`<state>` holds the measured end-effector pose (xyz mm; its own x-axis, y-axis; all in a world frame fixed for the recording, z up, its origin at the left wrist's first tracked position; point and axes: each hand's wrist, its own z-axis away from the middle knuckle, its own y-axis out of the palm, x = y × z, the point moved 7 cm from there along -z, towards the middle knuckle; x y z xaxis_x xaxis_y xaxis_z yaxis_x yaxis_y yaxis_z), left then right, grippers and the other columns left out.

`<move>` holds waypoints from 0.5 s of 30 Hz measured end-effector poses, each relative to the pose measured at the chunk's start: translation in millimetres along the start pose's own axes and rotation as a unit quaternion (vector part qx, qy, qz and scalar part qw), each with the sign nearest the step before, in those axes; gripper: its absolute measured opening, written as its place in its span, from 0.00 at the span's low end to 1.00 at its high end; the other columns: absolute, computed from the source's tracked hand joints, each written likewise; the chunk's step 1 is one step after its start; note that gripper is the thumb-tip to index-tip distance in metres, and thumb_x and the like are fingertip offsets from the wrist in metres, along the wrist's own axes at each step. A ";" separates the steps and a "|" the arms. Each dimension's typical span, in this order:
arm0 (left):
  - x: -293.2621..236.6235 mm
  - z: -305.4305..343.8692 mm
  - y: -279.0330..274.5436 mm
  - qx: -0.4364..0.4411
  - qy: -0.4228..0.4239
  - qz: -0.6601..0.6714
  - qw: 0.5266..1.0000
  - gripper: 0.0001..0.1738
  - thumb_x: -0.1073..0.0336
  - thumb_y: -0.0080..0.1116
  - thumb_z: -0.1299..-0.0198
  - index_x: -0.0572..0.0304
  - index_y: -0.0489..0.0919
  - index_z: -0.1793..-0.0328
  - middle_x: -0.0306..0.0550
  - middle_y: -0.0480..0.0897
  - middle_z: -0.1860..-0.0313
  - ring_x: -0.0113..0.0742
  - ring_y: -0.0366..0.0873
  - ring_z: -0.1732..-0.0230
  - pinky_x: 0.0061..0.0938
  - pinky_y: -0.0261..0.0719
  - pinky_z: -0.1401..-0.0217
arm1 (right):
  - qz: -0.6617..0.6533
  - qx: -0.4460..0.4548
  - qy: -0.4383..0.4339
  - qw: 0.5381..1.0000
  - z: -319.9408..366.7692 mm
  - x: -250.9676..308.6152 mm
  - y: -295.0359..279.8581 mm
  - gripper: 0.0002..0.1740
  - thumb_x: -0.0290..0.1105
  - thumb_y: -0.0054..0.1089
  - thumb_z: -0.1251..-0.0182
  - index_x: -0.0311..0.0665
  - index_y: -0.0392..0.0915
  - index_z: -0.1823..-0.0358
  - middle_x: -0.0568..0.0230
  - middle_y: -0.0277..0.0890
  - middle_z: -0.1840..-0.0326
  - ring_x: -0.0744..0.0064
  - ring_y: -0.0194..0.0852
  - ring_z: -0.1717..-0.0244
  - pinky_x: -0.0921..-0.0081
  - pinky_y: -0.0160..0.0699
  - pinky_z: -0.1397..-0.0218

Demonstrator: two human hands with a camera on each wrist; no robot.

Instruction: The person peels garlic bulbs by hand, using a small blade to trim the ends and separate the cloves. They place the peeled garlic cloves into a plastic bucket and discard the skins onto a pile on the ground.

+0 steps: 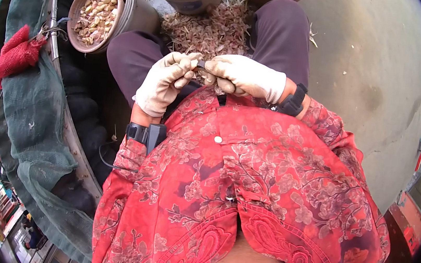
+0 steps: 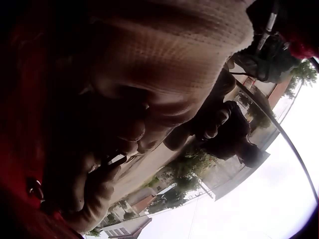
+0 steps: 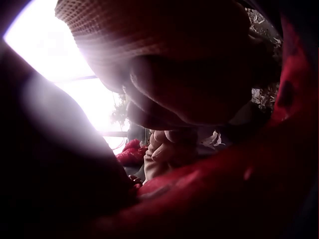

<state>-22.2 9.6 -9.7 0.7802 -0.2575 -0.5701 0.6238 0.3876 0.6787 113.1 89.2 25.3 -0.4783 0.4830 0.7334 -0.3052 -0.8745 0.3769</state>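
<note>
In the head view both hands meet over the lap in off-white work gloves. My left hand (image 1: 162, 84) pinches a small pale garlic clove (image 1: 194, 63) between thumb and fingertips. Right beside it, my right hand (image 1: 248, 77) grips a small dark blade (image 1: 201, 65), its fingers curled and its tip at the clove. A bright edge of the blade (image 2: 117, 159) also shows between the gloved fingers in the left wrist view. The right wrist view is dark, with the back of the right glove covering most of the work.
A heap of garlic skins (image 1: 210, 29) lies between the knees. At the left stands a stack of buckets (image 1: 139, 17) holding garlic cloves (image 1: 97, 19). A large lidded tub (image 1: 194, 6) is in front, a red mesh bag (image 1: 17, 58) hangs on the green-netted cart side (image 1: 37, 131).
</note>
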 end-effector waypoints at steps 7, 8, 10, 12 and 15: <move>12.7 -2.0 0.7 0.039 -0.017 0.112 0.993 0.21 0.70 0.61 0.39 0.72 0.72 0.41 0.45 0.78 0.53 0.25 0.71 0.64 0.11 0.68 0.71 | -0.004 -0.032 -0.027 0.999 -0.4 7.2 2.9 0.15 0.42 0.46 0.24 0.38 0.74 0.62 0.78 0.60 0.84 0.85 0.52 0.84 0.83 0.51 0.80; 16.2 -1.8 -0.2 0.034 -0.015 0.134 0.990 0.25 0.69 0.61 0.38 0.73 0.70 0.38 0.44 0.78 0.52 0.24 0.70 0.63 0.11 0.67 0.70 | -0.005 -0.032 -0.027 0.999 -4.1 2.0 2.5 0.15 0.42 0.46 0.24 0.38 0.74 0.62 0.78 0.60 0.84 0.85 0.52 0.84 0.83 0.51 0.80; 17.9 -3.2 2.1 0.046 -0.013 0.150 0.988 0.27 0.66 0.60 0.37 0.74 0.68 0.35 0.41 0.77 0.52 0.23 0.69 0.63 0.10 0.66 0.70 | 0.013 -0.047 -0.048 0.998 -10.7 -5.4 -1.2 0.13 0.40 0.47 0.25 0.38 0.73 0.63 0.77 0.60 0.83 0.85 0.55 0.81 0.83 0.55 0.76; 14.7 -4.6 2.4 0.052 -0.020 0.137 0.989 0.27 0.65 0.60 0.36 0.73 0.68 0.35 0.40 0.76 0.52 0.22 0.68 0.63 0.09 0.65 0.71 | -0.005 -0.045 -0.042 0.998 -9.9 -6.1 -2.2 0.13 0.39 0.47 0.25 0.38 0.73 0.63 0.76 0.61 0.82 0.85 0.56 0.80 0.82 0.56 0.74; 18.0 -3.1 -2.9 0.019 -0.025 0.080 0.996 0.27 0.61 0.58 0.34 0.71 0.69 0.34 0.37 0.74 0.53 0.21 0.66 0.65 0.10 0.63 0.72 | -0.015 -0.046 -0.034 0.998 -9.7 -6.5 -0.3 0.13 0.39 0.48 0.25 0.38 0.73 0.63 0.76 0.61 0.82 0.85 0.57 0.79 0.82 0.57 0.73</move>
<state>-10.1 6.6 -23.3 0.8701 -0.2400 -0.4305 0.4926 0.3938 0.7761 108.4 86.8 14.9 -0.4114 0.5020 0.7608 -0.3939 -0.8506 0.3483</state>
